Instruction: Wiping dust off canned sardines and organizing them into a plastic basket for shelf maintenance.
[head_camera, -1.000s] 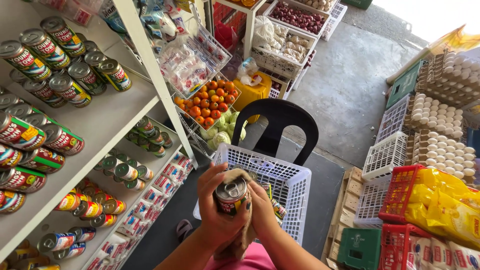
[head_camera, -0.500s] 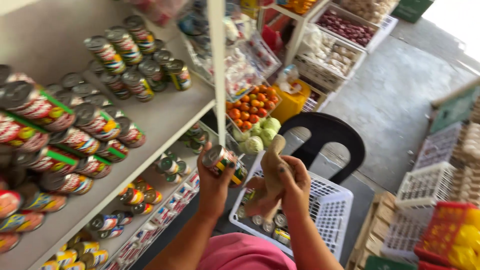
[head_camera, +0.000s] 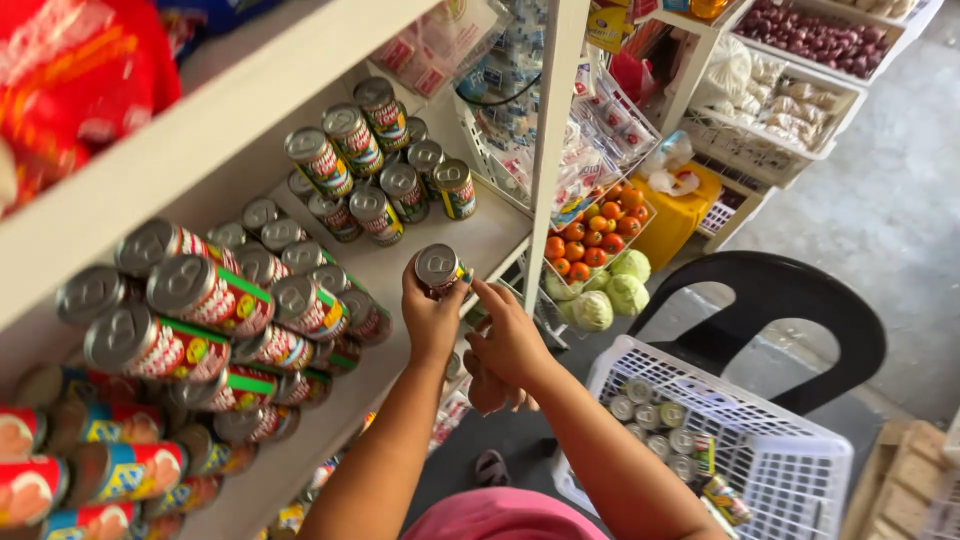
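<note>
My left hand (head_camera: 428, 318) grips a small tin can (head_camera: 439, 268) with a silver lid, held up at the front edge of the white shelf (head_camera: 482, 240). My right hand (head_camera: 508, 345) is just to its right, index finger touching the can's side, and a crumpled brownish cloth hangs below its palm. Stacked tins with red and green labels (head_camera: 215, 310) fill the shelf to the left. A further group of upright cans (head_camera: 375, 170) stands at the back of the shelf.
A white plastic basket (head_camera: 790, 460) holding several small cans rests on a black plastic chair (head_camera: 790, 300) at the lower right. Beyond the shelf post (head_camera: 552, 150) are trays of tomatoes (head_camera: 590, 230), cabbages (head_camera: 610, 295) and onions (head_camera: 820, 35).
My view swung from the basket and chair toward the shelf. Both hands rose with the can from above the basket up to the shelf's front edge.
</note>
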